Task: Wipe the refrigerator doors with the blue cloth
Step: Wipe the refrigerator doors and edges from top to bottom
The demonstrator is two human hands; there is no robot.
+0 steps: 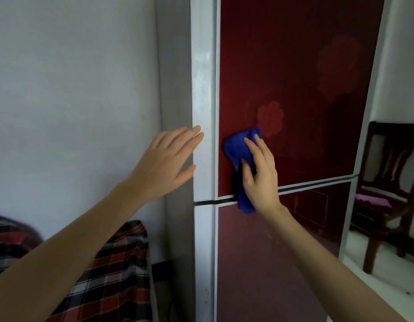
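The refrigerator has a dark red upper door with faint flower prints and a red lower door, both framed in white. My right hand presses the blue cloth flat against the lower left part of the upper door, thumb hooked over the cloth, whose tail hangs down past the gap between the doors. My left hand is open with straight fingers, its fingertips resting on the white side edge of the fridge.
A grey wall stands to the left of the fridge. Red and black plaid fabric lies at the lower left. A dark wooden chair with a purple item on its seat stands to the right.
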